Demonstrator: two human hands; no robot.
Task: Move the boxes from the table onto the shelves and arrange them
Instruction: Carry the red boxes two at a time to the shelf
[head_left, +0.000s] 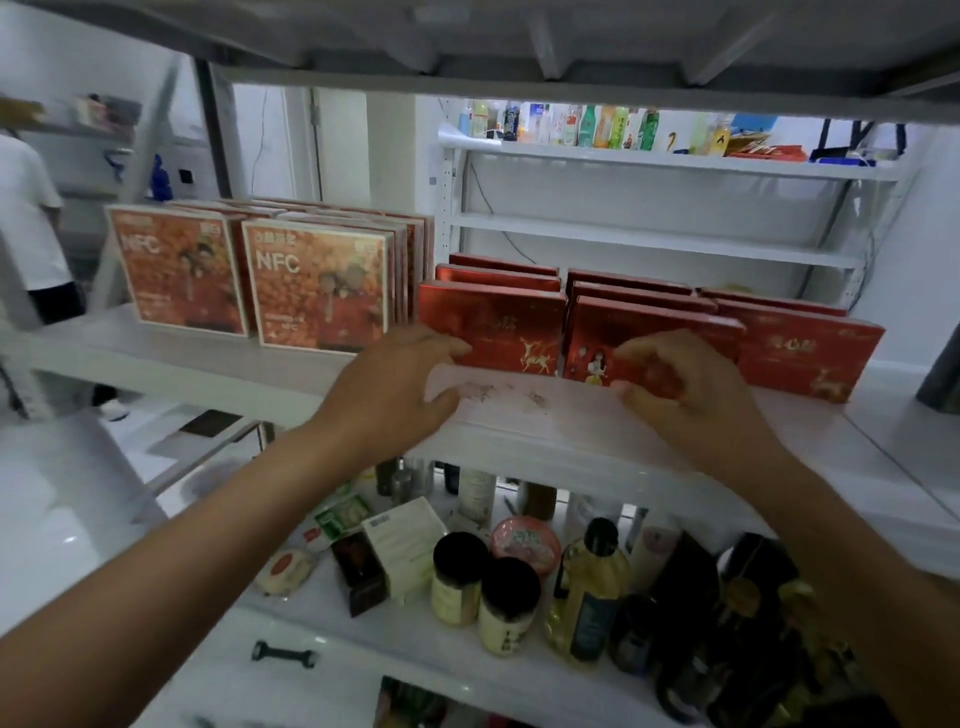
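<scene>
On the middle shelf (519, 410), red boxes stand in rows, long axis running left-right. Left hand (400, 384) rests part-open at the lower left corner of the left front box (493, 322). Right hand (685, 379) pinches the lower edge of the middle front box (654, 332), directly ahead. Bare shelf lies in front; orange boxes (322, 286) stand close on the left.

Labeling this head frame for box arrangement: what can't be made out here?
- Red boxes: back rows hidden by the front ones; count unknown.
- Middle front red box: lower face covered by right hand; whether the fingers pinch it or only touch is unclear.
- Left hand: contact with the left box blurred.
- NFC boxes: small print unreadable.
- Table: out of frame.
</scene>
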